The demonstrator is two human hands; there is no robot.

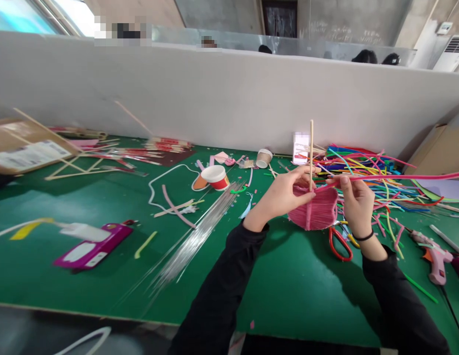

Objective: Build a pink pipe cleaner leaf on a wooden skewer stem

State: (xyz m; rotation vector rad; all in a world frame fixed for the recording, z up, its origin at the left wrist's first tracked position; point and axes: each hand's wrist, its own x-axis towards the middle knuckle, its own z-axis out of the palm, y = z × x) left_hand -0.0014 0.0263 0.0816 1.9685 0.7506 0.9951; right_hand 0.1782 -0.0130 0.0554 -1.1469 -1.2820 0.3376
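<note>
Above the right half of the green table, my left hand (285,192) is closed on a pink piece wound with pipe cleaners (320,213), at its upper edge. A pale wooden stick (311,143) stands upright out of that piece, beside my left fingers. My right hand (357,204) pinches a long pink pipe cleaner (400,177) between thumb and fingers. One end of it meets the wound piece near my left thumb; the other runs out of view on the right. Red-handled scissors (340,245) lie below my right hand, partly hidden.
Loose coloured pipe cleaners (363,162) pile up behind my hands. A pink glue gun (435,259) lies at right. Left of my arm are thin metal wires (203,231), a paper cup (215,177) and a purple power strip (94,245). A grey partition (214,93) stands behind the table.
</note>
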